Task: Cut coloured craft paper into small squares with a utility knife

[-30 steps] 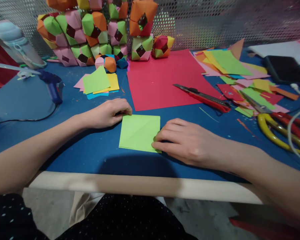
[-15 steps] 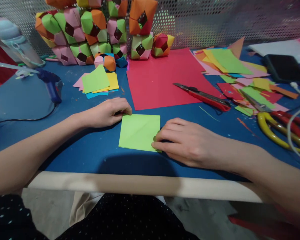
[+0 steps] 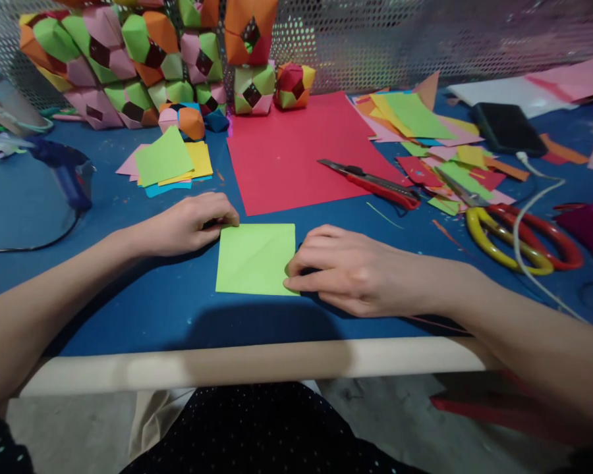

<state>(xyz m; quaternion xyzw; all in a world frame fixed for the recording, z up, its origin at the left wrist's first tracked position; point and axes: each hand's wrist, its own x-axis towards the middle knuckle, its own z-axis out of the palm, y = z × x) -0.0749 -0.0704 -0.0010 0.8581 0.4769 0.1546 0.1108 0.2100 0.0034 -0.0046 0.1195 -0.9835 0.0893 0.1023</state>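
A light green sheet of paper lies flat on the blue table in front of me, with a faint diagonal crease across it. My left hand rests at its far left corner, fingers curled and closed on the edge. At the near right corner, my right hand has its thumb and fingers pinched on the paper's edge. The undersides of both hands' fingertips are hidden. Just beyond the sheet is a larger red sheet, with a red box cutter lying across its right part.
Folded paper blocks are stacked against the mesh. Left are a small paper pile and a blue glue gun. To the right lie paper scraps, scissors, a phone and its white cable. A pale edge borders the table.
The view has turned a little to the right, so things appear farther left. Both hands keep their places at the green paper's corners, with no clear movement of the sheet.
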